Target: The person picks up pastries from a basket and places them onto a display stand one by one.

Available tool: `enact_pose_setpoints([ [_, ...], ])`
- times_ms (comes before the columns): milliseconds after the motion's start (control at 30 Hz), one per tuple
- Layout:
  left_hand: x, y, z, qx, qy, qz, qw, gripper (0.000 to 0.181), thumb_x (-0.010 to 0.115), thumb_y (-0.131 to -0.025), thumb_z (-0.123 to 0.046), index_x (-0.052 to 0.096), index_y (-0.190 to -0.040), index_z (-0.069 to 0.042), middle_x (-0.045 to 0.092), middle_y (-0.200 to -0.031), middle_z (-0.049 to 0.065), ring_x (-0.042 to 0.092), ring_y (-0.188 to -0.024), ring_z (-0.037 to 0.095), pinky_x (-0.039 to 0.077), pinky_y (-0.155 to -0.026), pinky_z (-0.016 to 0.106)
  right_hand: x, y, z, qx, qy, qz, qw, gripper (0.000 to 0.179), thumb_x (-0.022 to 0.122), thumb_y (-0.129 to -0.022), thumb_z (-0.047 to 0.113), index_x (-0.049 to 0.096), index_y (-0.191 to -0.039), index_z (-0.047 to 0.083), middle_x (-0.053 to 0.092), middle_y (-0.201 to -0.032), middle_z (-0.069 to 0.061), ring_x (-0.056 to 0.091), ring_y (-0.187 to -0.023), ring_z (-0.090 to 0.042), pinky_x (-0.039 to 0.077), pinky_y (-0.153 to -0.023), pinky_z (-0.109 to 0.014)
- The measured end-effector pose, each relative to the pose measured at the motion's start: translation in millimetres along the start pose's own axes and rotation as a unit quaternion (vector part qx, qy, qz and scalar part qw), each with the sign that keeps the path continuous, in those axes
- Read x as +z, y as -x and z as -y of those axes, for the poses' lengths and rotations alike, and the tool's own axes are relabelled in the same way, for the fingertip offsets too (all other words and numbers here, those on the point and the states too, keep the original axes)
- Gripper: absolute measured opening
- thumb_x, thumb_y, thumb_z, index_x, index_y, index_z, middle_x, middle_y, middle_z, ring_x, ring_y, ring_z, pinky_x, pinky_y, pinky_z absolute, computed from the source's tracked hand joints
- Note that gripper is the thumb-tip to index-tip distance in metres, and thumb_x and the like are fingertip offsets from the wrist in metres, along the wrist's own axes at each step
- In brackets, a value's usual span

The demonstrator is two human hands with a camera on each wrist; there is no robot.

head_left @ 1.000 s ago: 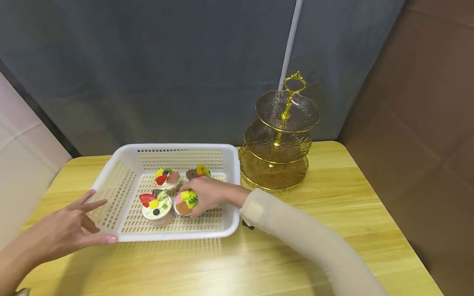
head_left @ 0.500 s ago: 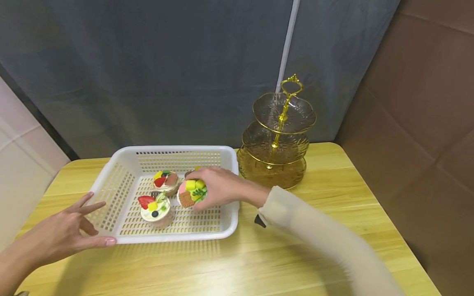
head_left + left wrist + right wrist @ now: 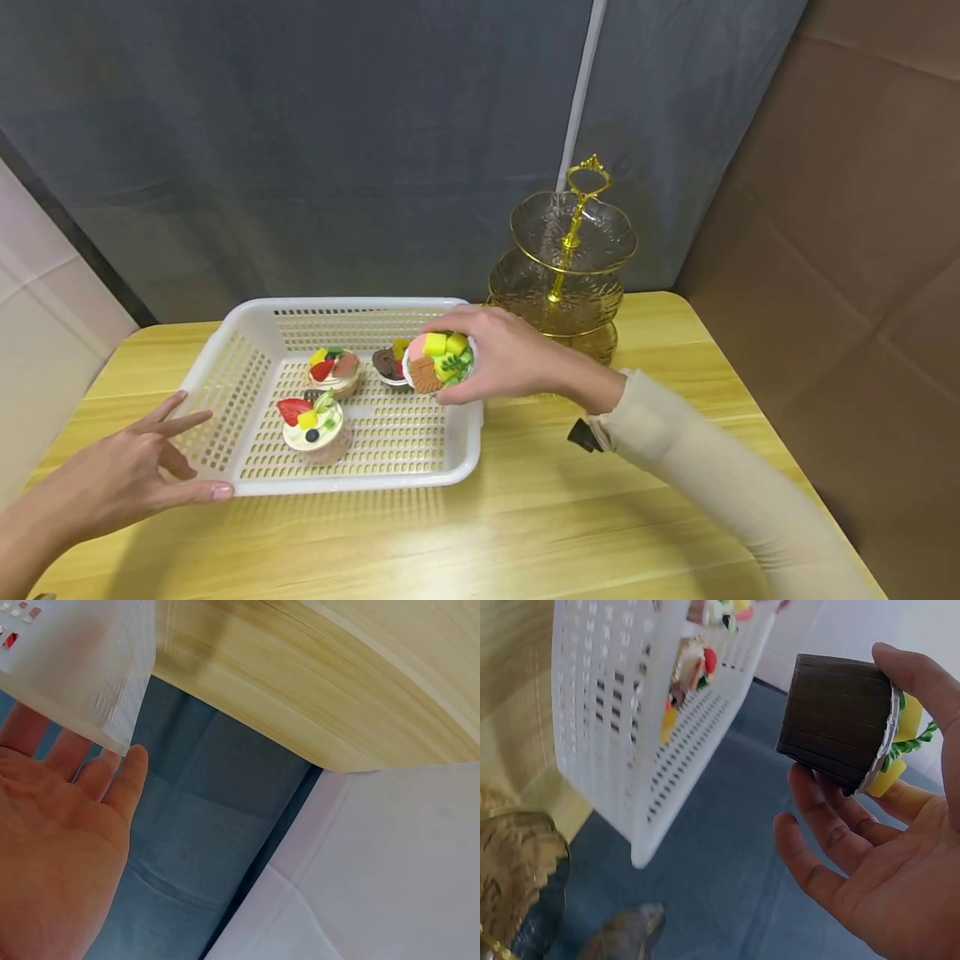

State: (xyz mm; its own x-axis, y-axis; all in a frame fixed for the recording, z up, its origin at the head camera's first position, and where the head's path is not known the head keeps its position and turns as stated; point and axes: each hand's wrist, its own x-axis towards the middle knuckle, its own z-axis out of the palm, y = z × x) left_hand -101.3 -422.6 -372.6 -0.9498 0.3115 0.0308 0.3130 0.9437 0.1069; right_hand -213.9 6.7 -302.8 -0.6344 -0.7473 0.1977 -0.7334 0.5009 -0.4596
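Fruit-and-biscuit cupcake (image 3: 438, 362): one; off the basket floor, tilted, its topping facing the head camera, above the basket's right end.
Make: pleated brown cup (image 3: 836, 712), pale shiny edge (image 3: 883, 750), yellow cubes and green sprig on top.
Handling: I judge it light, the cup fairly stiff, perhaps slick; the topping I would treat as the fragile part.
Where to hold: opposite sides of the cup, just below the edge, thumb against fingers, lightly so as not to dent the pleats.
Right hand (image 3: 502, 350): pinches this cupcake between thumb and fingers.
Basket (image 3: 352, 483): white, perforated; holds a strawberry-and-cream cupcake (image 3: 315, 429), a berry-topped cupcake (image 3: 333, 373) behind it and a chocolate-swirl cupcake (image 3: 388, 364) near the right end.
Left hand (image 3: 138, 454): fingers loosely spread along the basket's left end, thumb on the near rim; I read it as steadying.
Tiered stand (image 3: 555, 296): three gold-edged plates, behind the right hand.
Table (image 3: 480, 533): pale wood grain, under basket and stand.
Change on my feed: against half a second ago, the right hand and its cupcake are farther right; the chocolate swirl now shows plainly; the left hand keeps its place.
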Motion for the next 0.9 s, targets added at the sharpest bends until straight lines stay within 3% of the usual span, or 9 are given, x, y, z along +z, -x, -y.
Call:
enact_pose_setpoints([
  [200,-0.1,-0.2,0.5,-0.005,0.000,0.007,1.0000,0.041,0.082,-0.071,-0.056,0.077,-0.068,-0.016,0.057,-0.133,0.030,0.016,-0.146,0.049,0.044,-0.056,0.035,-24.1,16.8,-10.0,0.018,-0.034,-0.036,0.9986,0.068,0.085,-0.073,0.035,0.061,-0.133,0.015,0.059,-0.106,0.006,0.056,-0.087,-0.011,0.050,-0.072,-0.029],
  [533,0.3,-1.0,0.6,-0.015,0.001,0.014,0.9998,0.041,0.081,-0.072,-0.057,0.076,-0.068,-0.017,0.057,-0.133,0.030,0.016,-0.145,0.050,0.043,-0.056,0.034,-61.6,38.0,-31.0,0.040,-0.036,-0.112,0.9923,0.062,0.088,-0.071,0.032,0.065,-0.127,0.019,0.063,-0.107,0.004,0.056,-0.090,-0.014,0.048,-0.076,-0.038],
  [900,2.5,-0.3,2.4,0.002,0.005,-0.005,1.0000,0.034,0.083,-0.071,-0.055,0.075,-0.066,-0.021,0.059,-0.131,0.029,0.018,-0.146,0.049,0.045,-0.057,0.036,-100.7,59.9,-50.9,0.088,-0.028,-0.169,0.9812,0.064,0.090,-0.072,0.025,0.064,-0.129,0.011,0.062,-0.104,-0.001,0.059,-0.084,-0.016,0.049,-0.073,-0.028],
])
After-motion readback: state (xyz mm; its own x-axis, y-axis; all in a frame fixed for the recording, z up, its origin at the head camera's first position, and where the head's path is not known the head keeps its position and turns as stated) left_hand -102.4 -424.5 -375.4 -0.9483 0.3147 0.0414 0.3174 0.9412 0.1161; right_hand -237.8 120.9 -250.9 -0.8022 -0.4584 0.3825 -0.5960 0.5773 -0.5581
